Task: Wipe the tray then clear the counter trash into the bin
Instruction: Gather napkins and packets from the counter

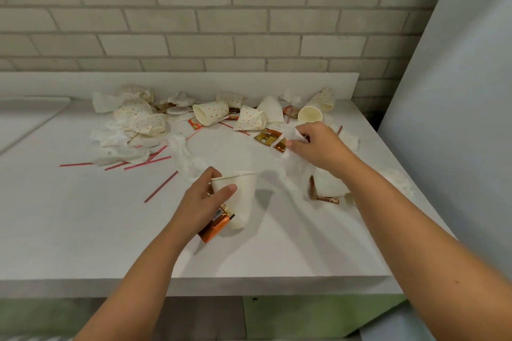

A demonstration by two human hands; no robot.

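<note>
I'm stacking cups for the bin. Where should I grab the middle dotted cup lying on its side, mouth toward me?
Probably grip the dotted cup at its rim, coming from the front. It lies on its side with its open mouth facing forward-left, so a thumb slips inside and fingers go over the upper wall.

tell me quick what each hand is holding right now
Left hand: grips a white paper cup and an orange sachet.
Right hand: pinches a white tissue.
</note>
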